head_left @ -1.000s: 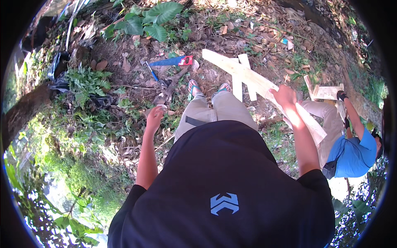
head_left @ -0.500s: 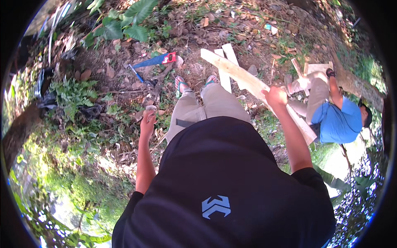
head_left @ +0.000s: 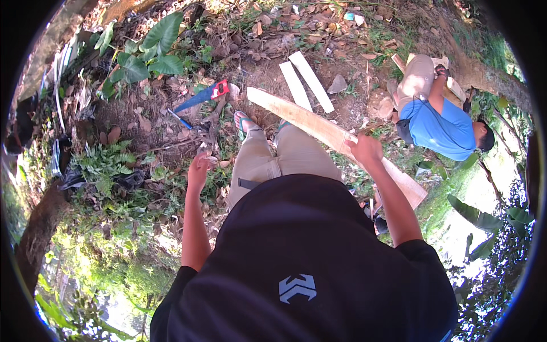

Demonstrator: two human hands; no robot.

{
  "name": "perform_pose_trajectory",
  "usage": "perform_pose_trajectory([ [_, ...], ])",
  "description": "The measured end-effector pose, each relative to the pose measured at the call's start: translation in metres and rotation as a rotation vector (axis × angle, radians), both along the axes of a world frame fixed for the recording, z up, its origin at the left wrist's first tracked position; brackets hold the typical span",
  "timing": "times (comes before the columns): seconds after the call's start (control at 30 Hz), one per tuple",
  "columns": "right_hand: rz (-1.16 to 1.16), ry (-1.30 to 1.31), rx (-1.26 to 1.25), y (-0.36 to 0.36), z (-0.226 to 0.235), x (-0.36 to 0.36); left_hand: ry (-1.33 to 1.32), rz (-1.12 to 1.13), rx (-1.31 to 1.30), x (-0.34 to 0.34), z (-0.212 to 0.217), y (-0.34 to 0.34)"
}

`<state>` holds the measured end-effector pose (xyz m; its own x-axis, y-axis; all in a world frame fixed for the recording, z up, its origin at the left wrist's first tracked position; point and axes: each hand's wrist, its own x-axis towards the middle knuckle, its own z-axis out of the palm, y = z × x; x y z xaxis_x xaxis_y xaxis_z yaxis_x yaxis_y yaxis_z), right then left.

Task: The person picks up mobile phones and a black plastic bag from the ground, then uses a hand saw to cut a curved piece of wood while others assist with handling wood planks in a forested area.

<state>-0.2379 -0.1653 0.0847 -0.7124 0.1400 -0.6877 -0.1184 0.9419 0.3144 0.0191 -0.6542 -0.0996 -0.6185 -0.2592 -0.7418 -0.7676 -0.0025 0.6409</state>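
- While the person stands on bare, leaf-strewn ground, the right hand (head_left: 366, 150) is closed round a long pale wooden plank (head_left: 319, 126), gripping it past its middle, toward its near end.
- Plank runs slantwise from beside the feet out past the person's right hip, carried clear of the ground.
- Left hand (head_left: 199, 169) hangs free at the person's left side, fingers loosely spread, holding nothing; it hangs above dry leaves and low weeds.
- Two shorter pale boards (head_left: 307, 83) lie side by side on the soil just beyond the plank's far end.
- Handsaw (head_left: 203, 95) with a blue blade and red handle lies on the ground ahead and to the left, well apart from either hand.
- Second person in a blue shirt (head_left: 439, 126) crouches to the right over further timber; their hands are too small to tell.
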Motion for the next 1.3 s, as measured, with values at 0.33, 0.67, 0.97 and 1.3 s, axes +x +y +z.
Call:
perform_pose_trajectory([
  [0.33,0.053,-0.136,-0.136,0.059,-0.078,-0.043,0.005,-0.213,-0.059,-0.055,-0.031,0.043],
  [0.67,0.153,-0.204,-0.288,0.149,-0.335,-0.164,-0.178,-0.437,-0.192,-0.042,-0.121,0.085],
  [0.97,-0.034,-0.106,-0.444,0.262,-0.580,-0.188,-0.394,-0.691,-0.218,-0.139,-0.277,0.179],
  [1.3,-0.119,0.151,-0.394,0.313,-0.685,-0.096,-0.088,-0.782,-0.147,-0.246,-0.405,0.270],
])
